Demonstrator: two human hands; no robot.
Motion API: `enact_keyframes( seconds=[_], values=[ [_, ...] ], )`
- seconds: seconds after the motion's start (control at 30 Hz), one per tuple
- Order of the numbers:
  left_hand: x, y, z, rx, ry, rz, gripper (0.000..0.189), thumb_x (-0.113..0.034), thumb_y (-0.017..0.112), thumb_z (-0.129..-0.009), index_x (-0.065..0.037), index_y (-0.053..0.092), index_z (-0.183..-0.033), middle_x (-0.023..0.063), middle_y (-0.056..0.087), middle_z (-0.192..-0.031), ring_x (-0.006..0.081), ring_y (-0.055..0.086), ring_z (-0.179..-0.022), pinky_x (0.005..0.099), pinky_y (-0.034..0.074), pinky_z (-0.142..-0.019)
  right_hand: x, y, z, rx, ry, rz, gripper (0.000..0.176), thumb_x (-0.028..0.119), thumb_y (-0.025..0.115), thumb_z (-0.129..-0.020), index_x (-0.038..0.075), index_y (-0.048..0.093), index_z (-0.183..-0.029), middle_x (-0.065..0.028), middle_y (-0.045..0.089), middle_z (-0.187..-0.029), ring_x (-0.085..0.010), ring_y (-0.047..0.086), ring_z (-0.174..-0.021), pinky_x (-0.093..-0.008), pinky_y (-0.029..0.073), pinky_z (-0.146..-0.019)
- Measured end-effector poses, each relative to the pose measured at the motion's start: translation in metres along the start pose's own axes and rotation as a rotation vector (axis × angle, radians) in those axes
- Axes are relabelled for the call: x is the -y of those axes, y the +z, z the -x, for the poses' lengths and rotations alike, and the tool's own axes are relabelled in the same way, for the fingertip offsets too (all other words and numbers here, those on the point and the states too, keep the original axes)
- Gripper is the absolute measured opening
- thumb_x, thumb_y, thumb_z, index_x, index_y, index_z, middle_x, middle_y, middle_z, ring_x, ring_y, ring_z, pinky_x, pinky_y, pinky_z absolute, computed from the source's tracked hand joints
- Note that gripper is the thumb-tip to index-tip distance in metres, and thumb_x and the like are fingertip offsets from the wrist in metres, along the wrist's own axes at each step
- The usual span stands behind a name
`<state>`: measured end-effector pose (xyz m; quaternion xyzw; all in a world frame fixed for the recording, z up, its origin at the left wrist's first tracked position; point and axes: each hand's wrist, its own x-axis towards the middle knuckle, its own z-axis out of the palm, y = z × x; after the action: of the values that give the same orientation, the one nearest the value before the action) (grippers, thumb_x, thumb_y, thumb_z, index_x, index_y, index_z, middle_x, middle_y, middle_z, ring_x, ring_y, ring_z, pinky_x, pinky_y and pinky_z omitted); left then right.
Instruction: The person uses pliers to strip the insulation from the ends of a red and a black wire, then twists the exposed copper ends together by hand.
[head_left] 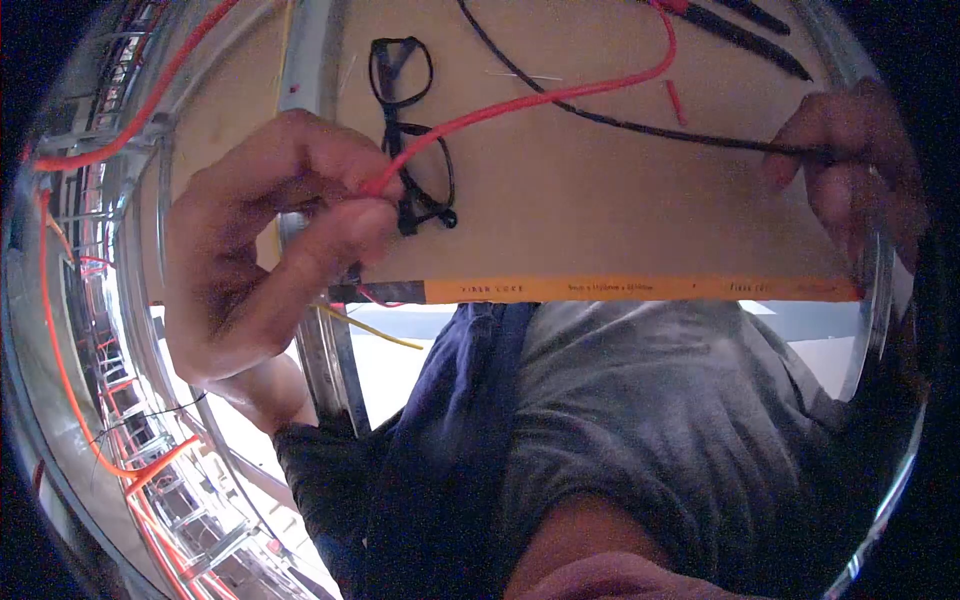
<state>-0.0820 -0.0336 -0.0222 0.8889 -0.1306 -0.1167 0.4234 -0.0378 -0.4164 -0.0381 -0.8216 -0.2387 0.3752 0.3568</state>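
Red flexible cable is pinched in the left hand, upper left; the right hand, upper right, grasps thin black cable.

L hand pinches end of red cable btwn thumb & index; R hand, in shadow at R edge, grips black cable. Cables cross upper mid-view, above brown board. Black-framed eyeglasses lie on board just beside L hand, red cable passing across them in view. Short red piece on board, near 2 slim black items, type unclear. Board's near edge: orange strip w/ small print, mostly illegible.
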Motion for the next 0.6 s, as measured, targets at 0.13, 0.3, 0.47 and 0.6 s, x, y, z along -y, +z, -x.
enact_keyframes(
  seconds=[0.13, 0.3, 0.47, 0.6],
  values=[
    [0.011, -0.014, -0.005, 0.136, 0.185, -0.094, 0.014, -0.004, 0.067, -0.077, 0.004, 0.063, -0.089, 0.0123, 0.065, -0.082, 0.0202, 0.063, -0.074, 0.0301, 0.048, -0.069, 0.012, 0.016, -0.007, -0.049, -0.069, 0.052, 0.058, 0.054, 0.055, -0.09, -0.003, 0.062, -0.101, -0.0023, 0.054, -0.057, -0.0107, 0.054, -0.045, -0.0259, 0.04, -0.043],
    [0.022, -0.019, -0.005, 0.231, 0.313, -0.192, 0.021, -0.014, 0.073, -0.079, 0.0, 0.065, -0.092, 0.0134, 0.066, -0.084, 0.0264, 0.066, -0.074, 0.0351, 0.051, -0.066, 0.035, 0.019, -0.007, 0.053, -0.124, 0.135, 0.062, 0.054, 0.056, -0.09, -0.003, 0.06, -0.112, -0.0059, 0.061, -0.066, -0.0115, 0.064, -0.058, -0.0257, 0.05, -0.052],
    [0.021, -0.022, 0.003, 0.138, 0.43, -0.528, 0.019, -0.02, 0.069, -0.081, -0.006, 0.064, -0.093, 0.0133, 0.061, -0.093, 0.0326, 0.062, -0.087, 0.0406, 0.05, -0.072, 0.068, 0.013, -0.008, 0.377, -0.022, 0.022, 0.063, 0.04, 0.053, -0.096, -0.004, 0.038, -0.138, -0.0077, 0.067, -0.077, -0.0137, 0.067, -0.066, -0.0256, 0.053, -0.055],
    [0.021, -0.019, 0.008, 0.156, 0.482, -0.514, 0.015, -0.018, 0.064, -0.08, -0.005, 0.06, -0.084, 0.0157, 0.058, -0.087, 0.036, 0.058, -0.093, 0.0457, 0.047, -0.074, 0.059, 0.018, -0.006, 0.568, 0.136, 0.158, 0.052, 0.021, 0.052, -0.098, -0.002, 0.029, -0.139, -0.0095, 0.069, -0.086, -0.0156, 0.069, -0.068, -0.0279, 0.057, -0.058]
  ],
)
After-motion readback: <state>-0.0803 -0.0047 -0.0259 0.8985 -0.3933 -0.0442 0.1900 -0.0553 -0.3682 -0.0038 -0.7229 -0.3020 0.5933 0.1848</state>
